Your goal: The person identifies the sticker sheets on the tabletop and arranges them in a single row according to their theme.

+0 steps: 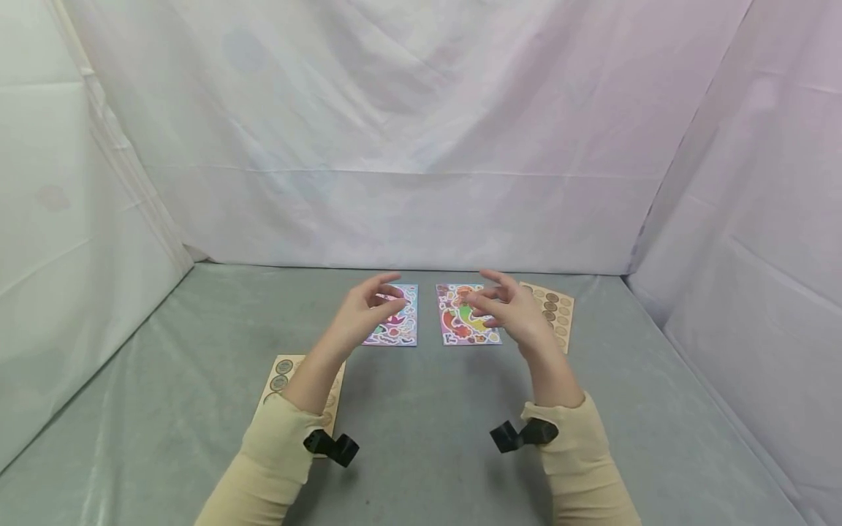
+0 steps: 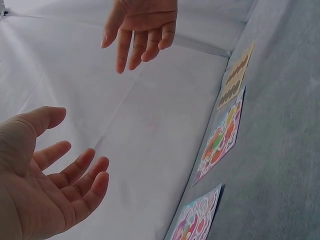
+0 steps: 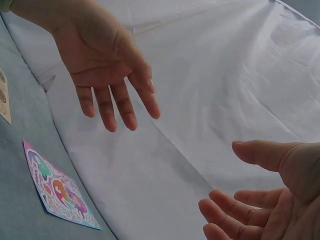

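Both hands hover above the table with relaxed, slightly bent fingers and nothing between them. In the head view the left hand (image 1: 360,310) hangs over a blue and pink sticker sheet (image 1: 404,321) and hides part of it. Facing it, the right hand (image 1: 516,310) is raised over a purple sticker sheet (image 1: 460,329) with red, green and yellow pictures, and covers its right edge. The wrist views show both palms, the left hand (image 2: 60,185) apart from the right hand (image 3: 265,200), and neither touches a sheet.
A tan sheet with round stickers (image 1: 279,380) lies at front left, partly under the left forearm in view. Another tan sheet (image 1: 562,314) lies behind the right hand. Grey cloth (image 1: 421,438) covers the table; white curtains (image 1: 408,131) enclose the back and sides.
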### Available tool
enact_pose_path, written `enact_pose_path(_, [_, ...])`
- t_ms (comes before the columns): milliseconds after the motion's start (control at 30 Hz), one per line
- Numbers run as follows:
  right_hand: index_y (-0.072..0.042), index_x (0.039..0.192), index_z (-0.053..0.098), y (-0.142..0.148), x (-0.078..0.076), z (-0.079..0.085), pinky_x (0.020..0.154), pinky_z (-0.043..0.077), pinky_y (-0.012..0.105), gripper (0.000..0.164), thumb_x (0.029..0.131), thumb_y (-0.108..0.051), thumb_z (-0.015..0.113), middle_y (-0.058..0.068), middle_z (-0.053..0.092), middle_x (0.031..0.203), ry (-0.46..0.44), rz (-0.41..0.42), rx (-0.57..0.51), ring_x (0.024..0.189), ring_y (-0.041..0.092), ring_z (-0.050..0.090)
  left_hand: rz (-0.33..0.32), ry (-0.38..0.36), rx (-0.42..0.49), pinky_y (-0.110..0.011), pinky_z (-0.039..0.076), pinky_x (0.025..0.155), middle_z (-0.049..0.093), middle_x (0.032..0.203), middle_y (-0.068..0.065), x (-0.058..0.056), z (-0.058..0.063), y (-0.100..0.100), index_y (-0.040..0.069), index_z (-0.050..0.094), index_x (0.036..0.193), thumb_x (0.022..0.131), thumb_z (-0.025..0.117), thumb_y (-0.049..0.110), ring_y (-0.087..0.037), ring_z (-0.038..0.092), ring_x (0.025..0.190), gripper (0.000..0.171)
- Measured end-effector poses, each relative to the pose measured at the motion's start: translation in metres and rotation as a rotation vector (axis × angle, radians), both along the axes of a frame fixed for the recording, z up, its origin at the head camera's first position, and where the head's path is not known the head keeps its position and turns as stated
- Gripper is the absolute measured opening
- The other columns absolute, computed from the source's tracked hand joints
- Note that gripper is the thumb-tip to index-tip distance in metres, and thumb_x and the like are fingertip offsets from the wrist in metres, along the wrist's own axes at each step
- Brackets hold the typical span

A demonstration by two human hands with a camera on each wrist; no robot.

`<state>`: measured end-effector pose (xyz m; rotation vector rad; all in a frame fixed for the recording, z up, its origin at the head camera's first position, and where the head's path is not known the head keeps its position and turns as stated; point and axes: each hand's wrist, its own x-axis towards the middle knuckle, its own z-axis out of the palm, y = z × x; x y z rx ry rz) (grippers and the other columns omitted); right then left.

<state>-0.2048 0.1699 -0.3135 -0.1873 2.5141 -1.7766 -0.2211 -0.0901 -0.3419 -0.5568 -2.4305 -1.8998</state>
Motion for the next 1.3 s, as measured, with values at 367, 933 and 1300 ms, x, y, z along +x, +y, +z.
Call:
enact_pose_path(367, [-0.013, 0.147, 0.037, 0.013, 0.0, 0.003, 0.08, 0.054, 0.034, 0.059, 0.095, -0.022, 0.062, 0.018, 0.056, 0.124, -0.009, -0.079, 0.01, 0.107, 0.031, 0.06, -0.001, -0.004, -0.018, -0.036, 0.052, 0.077, 0.062, 0.114, -0.01, -0.007, -0.006, 0.022, 0.011, 0.051, 0.137, 0.091, 0.065, 0.018, -0.025, 0.06, 0.099, 0.049])
enact_pose_path(933, [-0.01, 0.15, 0.031, 0.05, -0.003, 0.0, 0.082, 0.053, 0.031, 0.067, 0.094, -0.031, 0.062, 0.022, 0.049, 0.134, 0.0, -0.143, -0.041, 0.109, 0.031, 0.057, -0.008, -0.038, 0.033, -0.036, 0.053, 0.079, 0.063, 0.114, -0.006, -0.018, -0.019, 0.063, 0.015, 0.053, 0.136, 0.09, 0.068, 0.023, -0.024, 0.06, 0.101, 0.049])
enact_pose_path(1300, [-0.012, 0.15, 0.031, 0.062, -0.007, -0.003, 0.085, 0.05, 0.031, 0.068, 0.094, -0.031, 0.063, 0.021, 0.049, 0.134, -0.021, -0.193, -0.043, 0.107, 0.023, 0.058, 0.001, -0.003, -0.004, -0.035, 0.052, 0.079, 0.062, 0.117, -0.011, -0.025, -0.027, 0.084, 0.013, 0.054, 0.136, 0.091, 0.067, 0.024, -0.024, 0.059, 0.1, 0.048])
